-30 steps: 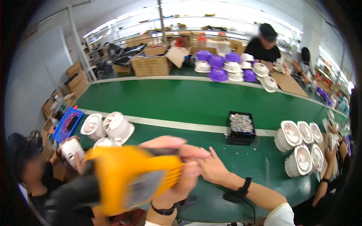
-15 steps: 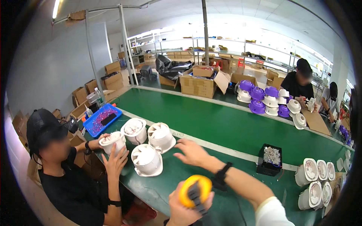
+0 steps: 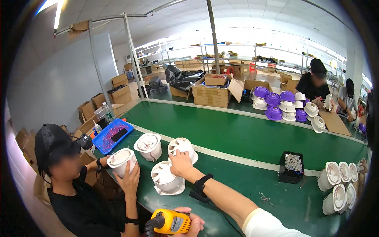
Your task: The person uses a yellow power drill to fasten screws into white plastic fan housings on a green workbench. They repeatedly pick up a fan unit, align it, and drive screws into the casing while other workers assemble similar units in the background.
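My right hand (image 3: pixel 181 164) reaches across the bench, its fingers bent down onto the bladed top of a white fan unit (image 3: pixel 184 146). Near the lower edge, my left hand (image 3: pixel 194 226) is closed round a yellow power tool (image 3: pixel 173 221) with vent slots and a thick black cord; its working end cannot be made out. Between the tool and my right hand stands a second white fan unit (image 3: pixel 166 179), blades up. A white housing (image 3: pixel 149 146) with wires on top is farther left. A co-worker at the left holds a similar white housing (image 3: pixel 121 161) in both hands.
A blue tray (image 3: pixel 106 144) of small pink-purple parts lies at the far left. Right of me are a black bin (image 3: pixel 291 168) of small metal pieces, loose pieces (image 3: pixel 266 198) and several white housings (image 3: pixel 331 175). Another co-worker (image 3: pixel 314 87) sits behind purple and white housings (image 3: pixel 273 99).
My right hand has moved from beside the fan units onto the farther one. The yellow tool in my left hand has dropped left and turned. The co-worker's housing has shifted slightly.
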